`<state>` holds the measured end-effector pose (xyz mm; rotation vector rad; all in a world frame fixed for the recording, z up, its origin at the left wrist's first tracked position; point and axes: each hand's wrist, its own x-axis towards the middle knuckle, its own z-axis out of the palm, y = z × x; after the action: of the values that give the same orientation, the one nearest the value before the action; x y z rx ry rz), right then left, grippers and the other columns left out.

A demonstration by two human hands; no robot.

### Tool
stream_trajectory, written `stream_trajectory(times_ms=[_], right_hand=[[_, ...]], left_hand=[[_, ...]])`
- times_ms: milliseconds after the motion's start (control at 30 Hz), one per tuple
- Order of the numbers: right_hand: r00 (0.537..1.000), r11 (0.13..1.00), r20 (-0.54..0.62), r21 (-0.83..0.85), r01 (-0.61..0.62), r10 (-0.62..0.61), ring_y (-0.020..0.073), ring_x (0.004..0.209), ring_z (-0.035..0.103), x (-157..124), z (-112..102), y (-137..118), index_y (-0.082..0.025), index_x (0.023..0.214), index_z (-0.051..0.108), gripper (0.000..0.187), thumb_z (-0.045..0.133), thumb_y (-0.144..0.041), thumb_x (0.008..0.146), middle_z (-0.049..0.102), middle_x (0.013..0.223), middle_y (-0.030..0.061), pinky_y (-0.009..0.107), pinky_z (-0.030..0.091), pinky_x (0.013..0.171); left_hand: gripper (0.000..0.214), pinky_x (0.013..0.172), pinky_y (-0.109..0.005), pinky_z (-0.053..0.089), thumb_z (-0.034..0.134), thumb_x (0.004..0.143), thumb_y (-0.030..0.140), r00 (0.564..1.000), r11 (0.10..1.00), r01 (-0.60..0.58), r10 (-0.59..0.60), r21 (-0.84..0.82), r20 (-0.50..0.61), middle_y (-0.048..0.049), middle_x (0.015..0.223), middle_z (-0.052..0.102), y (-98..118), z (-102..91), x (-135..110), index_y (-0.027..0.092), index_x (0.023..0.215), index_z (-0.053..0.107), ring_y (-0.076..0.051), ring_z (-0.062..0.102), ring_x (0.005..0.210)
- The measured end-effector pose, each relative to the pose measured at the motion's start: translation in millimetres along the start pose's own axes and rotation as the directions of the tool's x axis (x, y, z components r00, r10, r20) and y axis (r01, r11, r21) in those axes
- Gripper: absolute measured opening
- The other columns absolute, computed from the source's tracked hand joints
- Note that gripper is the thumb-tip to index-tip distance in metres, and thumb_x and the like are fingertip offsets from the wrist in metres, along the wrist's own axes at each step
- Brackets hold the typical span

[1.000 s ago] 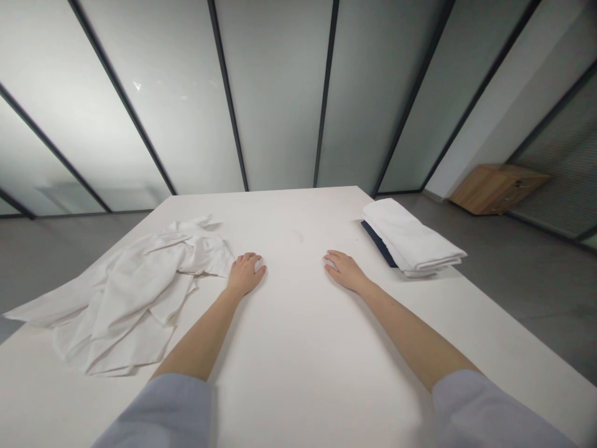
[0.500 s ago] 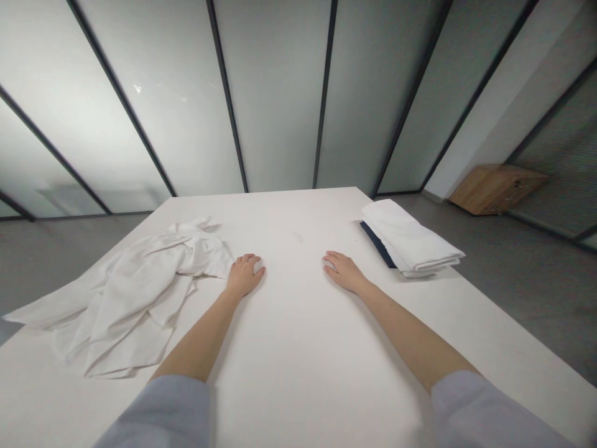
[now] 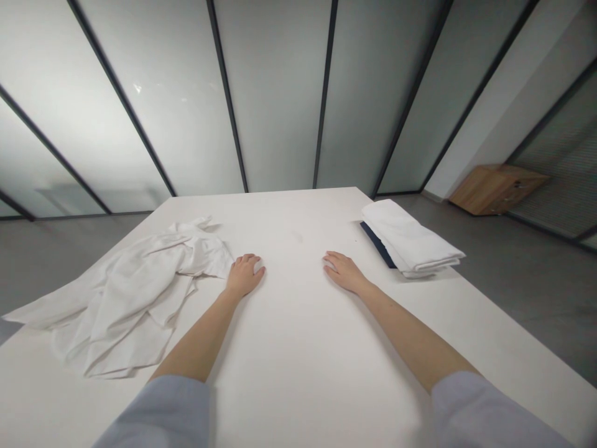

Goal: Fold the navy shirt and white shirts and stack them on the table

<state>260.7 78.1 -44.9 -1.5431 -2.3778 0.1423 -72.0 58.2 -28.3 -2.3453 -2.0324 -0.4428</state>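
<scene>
My left hand (image 3: 244, 274) lies palm down on the white table (image 3: 298, 348), fingers apart and holding nothing. Just left of it spreads a crumpled white cloth (image 3: 135, 286), whose edge comes close to my fingers; whether they touch I cannot tell. Across the table my right hand (image 3: 344, 271) also rests flat and open, with nothing in it. To its right sits a folded stack of white cloth (image 3: 413, 236). A dark navy flat item (image 3: 377, 244) sticks out from under the left side of that stack.
Behind the table's far edge stands a wall of frosted glass panels (image 3: 275, 93) with dark frames. A wooden cabinet (image 3: 497, 188) stands on the grey floor (image 3: 513, 267) at the right. One corner of the crumpled cloth reaches past the table's left edge.
</scene>
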Motion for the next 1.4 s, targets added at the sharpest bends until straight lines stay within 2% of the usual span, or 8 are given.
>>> stream_trajectory(times_ms=[700,900,1067,1167,1233,1333,1400], right_hand=[[1.0,1.0,0.011,0.021,-0.011,0.011,0.0223,0.13,0.044,1,-2,-1,-0.019,0.125,0.058,0.037,0.046,-0.031,0.092,0.051,0.139,0.0109,0.04,0.032,0.109],[1.0,0.999,0.011,0.032,-0.008,0.008,0.023,0.13,0.045,1,-1,1,-0.02,0.124,0.058,0.037,0.046,-0.032,0.091,0.051,0.139,0.0109,0.041,0.033,0.108],[1.0,0.999,0.005,0.035,-0.016,0.016,0.0237,0.129,0.045,2,1,3,-0.02,0.124,0.059,0.037,0.046,-0.031,0.091,0.051,0.139,0.0115,0.042,0.034,0.107],[1.0,0.999,0.007,0.036,-0.024,0.023,0.0239,0.13,0.045,3,2,3,-0.021,0.124,0.059,0.037,0.047,-0.032,0.091,0.051,0.139,0.0108,0.042,0.033,0.108],[1.0,0.999,0.01,0.034,-0.026,0.026,0.0238,0.13,0.045,3,2,3,-0.021,0.124,0.059,0.037,0.047,-0.032,0.091,0.051,0.139,0.0107,0.042,0.033,0.107],[0.999,0.999,0.009,0.029,-0.031,0.031,0.0236,0.129,0.045,3,1,2,-0.021,0.124,0.059,0.037,0.047,-0.032,0.091,0.051,0.139,0.0104,0.042,0.034,0.107],[0.999,0.999,0.009,0.029,-0.035,0.034,0.0237,0.129,0.046,3,0,1,-0.021,0.124,0.059,0.037,0.047,-0.032,0.091,0.05,0.14,0.0105,0.041,0.035,0.106]], left_hand=[[0.042,0.1,-0.041,0.041,0.048,0.087,0.038,1.0,1.0,0.006,-0.006,-0.006,-0.014,-0.0112,0.128,0.057,2,-1.7,-1,0.02,0.123,0.058,-0.028,0.051,0.117],[0.038,0.1,-0.044,0.039,0.049,0.086,0.034,0.985,0.991,0.122,-0.114,0.052,-0.133,-0.0102,0.13,0.056,2,-12.6,-5,0.022,0.12,0.059,-0.029,0.047,0.121],[0.04,0.101,-0.048,0.037,0.05,0.084,0.032,0.969,0.978,0.193,-0.179,0.073,-0.172,-0.0125,0.131,0.055,-10,-17.0,-8,0.022,0.121,0.059,-0.032,0.044,0.124],[0.051,0.104,-0.053,0.031,0.053,0.08,0.035,0.938,0.945,0.302,-0.272,0.125,-0.214,-0.0163,0.139,0.047,-18,-18.0,-8,0.019,0.129,0.053,-0.037,0.037,0.131],[0.06,0.101,-0.055,0.033,0.052,0.079,0.037,0.909,0.913,0.384,-0.347,0.139,-0.23,-0.0194,0.142,0.044,-22,-19.8,-8,0.015,0.135,0.047,-0.039,0.038,0.13],[0.061,0.091,-0.052,0.042,0.049,0.081,0.034,0.87,0.876,0.471,-0.441,0.108,-0.221,-0.0244,0.132,0.051,-28,-23.8,-7,0.009,0.136,0.043,-0.039,0.049,0.118],[0.052,0.086,-0.05,0.045,0.046,0.082,0.029,0.854,0.86,0.504,-0.481,0.08,-0.199,-0.0251,0.12,0.057,-34,-25.6,-6,0.007,0.129,0.049,-0.038,0.054,0.111]])
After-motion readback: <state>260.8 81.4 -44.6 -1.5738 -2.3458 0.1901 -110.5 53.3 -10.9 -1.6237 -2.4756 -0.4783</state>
